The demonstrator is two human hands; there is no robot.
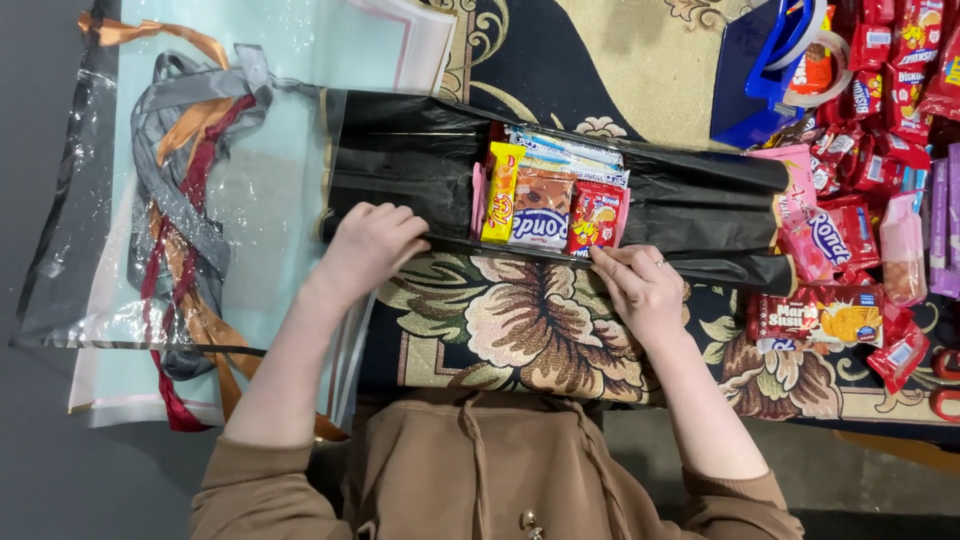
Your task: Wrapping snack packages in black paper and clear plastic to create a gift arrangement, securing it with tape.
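Both hands pinch the near edge of a black wrapping sheet (420,160) that lies folded across a floral carpet (520,320): the left hand (368,245) is curled shut over the edge at the sheet's left part, and the right hand (640,285) holds the same edge between thumb and fingers just right of the middle. Between the two hands, inside the fold, a bundle of snack packets (550,195) sits in a row, yellow, brown and red ones in front and blue-white ones behind. To the left, a pale blue and clear sheet (270,200) carries a tangle of grey, orange and dark red ribbons (180,230), touching the black sheet's left end. To the right, a heap of red and pink biscuit packets (860,250) crowds the carpet beside the sheet's right end, with a blue bag (760,70) and tape rolls (815,50) farther back. Grey floor (50,460) shows beyond the carpet
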